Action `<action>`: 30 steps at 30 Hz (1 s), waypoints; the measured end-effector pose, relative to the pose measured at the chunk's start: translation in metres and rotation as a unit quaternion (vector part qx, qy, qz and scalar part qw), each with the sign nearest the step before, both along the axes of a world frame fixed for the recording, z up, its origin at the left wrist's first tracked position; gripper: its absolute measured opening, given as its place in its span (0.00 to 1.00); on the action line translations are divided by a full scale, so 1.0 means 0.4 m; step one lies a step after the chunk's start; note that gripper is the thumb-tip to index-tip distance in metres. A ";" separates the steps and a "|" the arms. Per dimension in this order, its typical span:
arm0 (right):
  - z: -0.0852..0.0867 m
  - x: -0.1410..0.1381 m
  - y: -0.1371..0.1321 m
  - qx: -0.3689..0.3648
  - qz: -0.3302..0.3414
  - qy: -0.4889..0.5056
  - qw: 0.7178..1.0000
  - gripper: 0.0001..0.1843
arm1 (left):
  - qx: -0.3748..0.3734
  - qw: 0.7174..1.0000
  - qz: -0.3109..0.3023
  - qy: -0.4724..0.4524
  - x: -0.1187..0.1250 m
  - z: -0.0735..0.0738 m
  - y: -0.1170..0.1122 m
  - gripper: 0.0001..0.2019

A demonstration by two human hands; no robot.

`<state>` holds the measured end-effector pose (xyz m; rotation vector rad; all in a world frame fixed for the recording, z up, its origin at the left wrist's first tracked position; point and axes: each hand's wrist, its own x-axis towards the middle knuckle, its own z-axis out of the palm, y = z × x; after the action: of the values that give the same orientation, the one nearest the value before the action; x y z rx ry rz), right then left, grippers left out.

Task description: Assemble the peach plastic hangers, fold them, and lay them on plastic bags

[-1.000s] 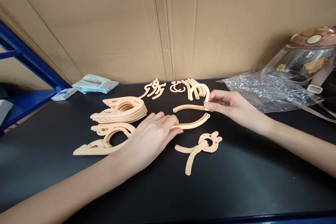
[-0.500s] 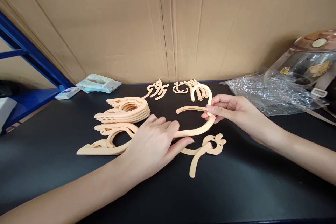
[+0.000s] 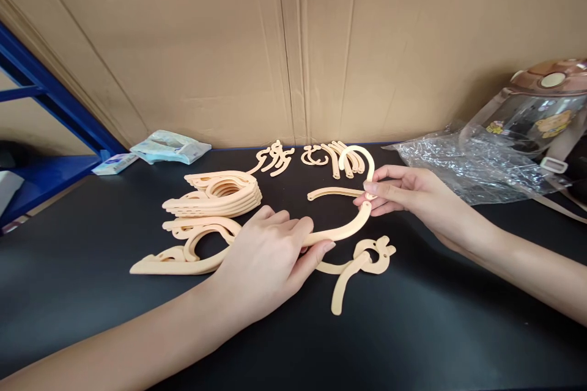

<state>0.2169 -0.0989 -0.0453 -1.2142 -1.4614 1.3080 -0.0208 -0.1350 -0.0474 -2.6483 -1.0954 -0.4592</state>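
My left hand [image 3: 270, 256] is closed on a beige curved hanger arm [image 3: 342, 232], whose holed end points up to the right. Between thumb and fingers, my right hand [image 3: 398, 191] pinches a beige hanger hook [image 3: 370, 162] at its base, where a second curved arm [image 3: 332, 192] reaches leftward. The held arm's end lies just below the right fingertips; whether it touches the hook's base I cannot tell. Below, on the black table, a ring-shaped hanger piece with small ears [image 3: 384, 256] has a curved arm [image 3: 343, 287] through it. My left hand partly hides another arm there.
Folded beige hangers [image 3: 229, 201] are stacked left of my left hand. Loose hooks [image 3: 275, 157] and several arms [image 3: 355, 162] lie at the back, before a cardboard wall [image 3: 206, 49]. A tissue pack [image 3: 169, 146] is back left; a clear plastic bag [image 3: 472, 162] and strapped bottle [image 3: 536, 113] stand right.
The held arm's holed end has shifted slightly left, away from the hook's base. My right hand has moved a little to the right with the hook.
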 end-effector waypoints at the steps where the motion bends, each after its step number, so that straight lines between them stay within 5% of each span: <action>1: 0.002 -0.006 -0.007 -0.010 0.013 0.002 1.000 0.17 | 0.000 1.000 0.001 0.001 0.001 0.000 -0.001 0.16; 6: 0.009 -0.028 -0.040 -0.046 0.075 0.004 0.996 0.17 | -0.029 1.000 -0.006 0.006 0.004 -0.006 -0.007 0.18; 10: 0.011 -0.016 -0.029 0.028 0.019 0.001 0.999 0.16 | -0.046 0.999 -0.011 0.013 0.002 -0.006 -0.011 0.20; 14: 0.007 0.003 -0.009 0.066 -0.020 -0.022 0.997 0.16 | -0.016 1.000 0.002 0.016 0.000 -0.004 -0.010 0.21; 21: 0.006 -0.013 -0.024 0.024 0.029 -0.012 0.999 0.16 | 0.042 0.999 0.016 0.032 0.000 -0.010 -0.009 0.20; 30: 0.000 -0.018 -0.031 0.010 0.062 -0.021 0.998 0.14 | -0.081 0.995 -0.049 -0.013 0.010 -0.010 -0.024 0.06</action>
<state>0.2095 -0.1113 -0.0452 -1.1597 -1.5983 1.3536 -0.0166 -0.1444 -0.0516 -2.8551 -1.0560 -0.4418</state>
